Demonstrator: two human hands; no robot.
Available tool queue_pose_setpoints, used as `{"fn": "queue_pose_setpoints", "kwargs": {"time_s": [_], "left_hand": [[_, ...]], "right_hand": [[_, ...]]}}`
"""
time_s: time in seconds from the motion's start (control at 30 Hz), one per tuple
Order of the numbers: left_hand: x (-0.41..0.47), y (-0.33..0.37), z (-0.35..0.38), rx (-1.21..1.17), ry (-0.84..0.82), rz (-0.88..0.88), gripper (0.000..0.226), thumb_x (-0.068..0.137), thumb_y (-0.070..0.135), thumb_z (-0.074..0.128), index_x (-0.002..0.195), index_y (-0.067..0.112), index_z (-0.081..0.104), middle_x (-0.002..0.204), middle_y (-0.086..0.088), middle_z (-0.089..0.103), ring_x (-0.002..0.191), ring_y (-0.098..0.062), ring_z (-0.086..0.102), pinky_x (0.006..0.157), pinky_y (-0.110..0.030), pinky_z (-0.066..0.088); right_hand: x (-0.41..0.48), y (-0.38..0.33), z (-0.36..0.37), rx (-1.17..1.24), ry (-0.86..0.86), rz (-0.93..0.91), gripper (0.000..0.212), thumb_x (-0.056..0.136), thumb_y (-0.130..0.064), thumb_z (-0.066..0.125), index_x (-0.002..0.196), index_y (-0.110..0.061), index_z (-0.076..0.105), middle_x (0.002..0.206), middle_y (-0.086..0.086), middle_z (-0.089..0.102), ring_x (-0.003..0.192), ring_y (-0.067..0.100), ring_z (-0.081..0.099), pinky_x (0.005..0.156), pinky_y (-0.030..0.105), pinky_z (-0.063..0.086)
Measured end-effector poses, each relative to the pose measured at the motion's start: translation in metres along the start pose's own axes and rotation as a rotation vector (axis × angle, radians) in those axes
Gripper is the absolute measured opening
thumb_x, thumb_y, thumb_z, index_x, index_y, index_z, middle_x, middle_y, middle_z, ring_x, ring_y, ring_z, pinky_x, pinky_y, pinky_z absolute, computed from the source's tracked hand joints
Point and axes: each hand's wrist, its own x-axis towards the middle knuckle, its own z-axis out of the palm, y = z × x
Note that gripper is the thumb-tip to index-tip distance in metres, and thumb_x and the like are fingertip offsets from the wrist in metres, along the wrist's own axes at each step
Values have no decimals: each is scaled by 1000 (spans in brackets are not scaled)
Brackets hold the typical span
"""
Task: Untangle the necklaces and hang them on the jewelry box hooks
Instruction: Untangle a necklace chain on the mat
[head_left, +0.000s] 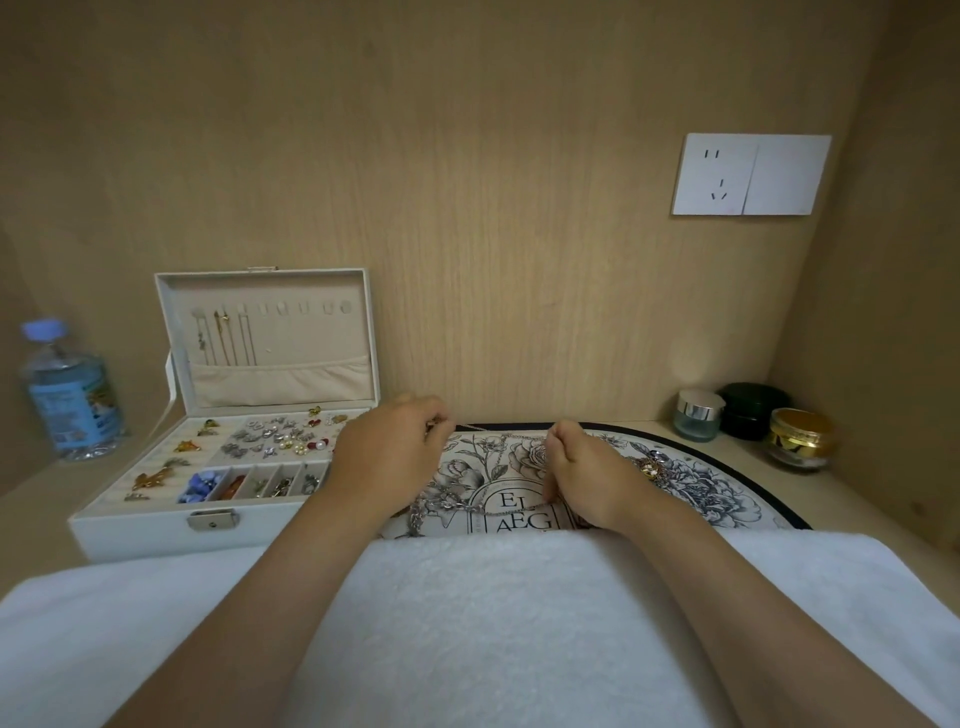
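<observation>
White towel (493, 623), floral mat (701, 488), open jewelry box (156, 535) at left.
Left hand (389, 457) and right hand (582, 467), fingers curled, pinch a thin chain (498, 430) stretched between them over the mat; tangled silver necklaces (441, 506) lie just behind the towel.

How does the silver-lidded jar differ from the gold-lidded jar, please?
The silver-lidded jar has a silver lid and a pale frosted body; the gold-lidded jar has a gold lid and gold showing through its body. The silver-lidded jar stands farther back, the gold-lidded jar farther forward and to its right. Both are small, round, upright and closed.
</observation>
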Motion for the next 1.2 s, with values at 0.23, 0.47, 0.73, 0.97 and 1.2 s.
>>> {"fn": "queue_pose_setpoints", "kwargs": {"time_s": [0.23, 0.47, 0.73, 0.97, 1.2], "left_hand": [[-1, -8, 39, 279, -171, 92, 37, 90, 17, 62, 125, 30, 59, 120, 3, 56, 107, -20, 54, 78, -32, 46], [-13, 6, 29, 11, -259, 179, 18, 84, 47, 67, 93, 33, 73, 93, 15, 62, 94, -6, 54, 78, -28, 47], [-15, 12, 36, 61, -289, 160, 17, 96, 17, 50, 89, 17, 66, 97, 2, 60, 93, -18, 57, 77, -34, 46], [1, 13, 11, -938, -227, -461, 23, 107, 24, 37, 90, 15, 51, 68, 1, 48, 54, -12, 59, 53, -28, 41], [10, -3, -16, -663, -118, -263, 19, 105, 25, 38, 91, 25, 50, 63, 2, 48, 49, -15, 40, 44, -27, 32]], "right_hand": [[3, 7, 4, -172, 95, 37, 16, 101, -27, 45, 109, -21, 56, 93, 0, 69, 85, 22, 62, 76, 38, 52], [0, -3, 9, -185, 83, -292, 12, 87, -36, 69, 97, -34, 76, 98, -8, 66, 100, 14, 53, 91, 34, 45], [1, -13, 23, -173, -8, -366, 13, 92, -20, 59, 85, -16, 68, 85, 0, 64, 80, 16, 56, 74, 29, 43], [0, -25, 0, 840, 50, 102, 26, 108, -24, 33, 85, -13, 40, 55, 0, 45, 52, 19, 44, 63, 38, 48], [2, -12, -16, 550, 199, 179, 36, 102, -37, 45, 73, -16, 42, 60, -1, 38, 52, 15, 35, 55, 29, 31]]}}
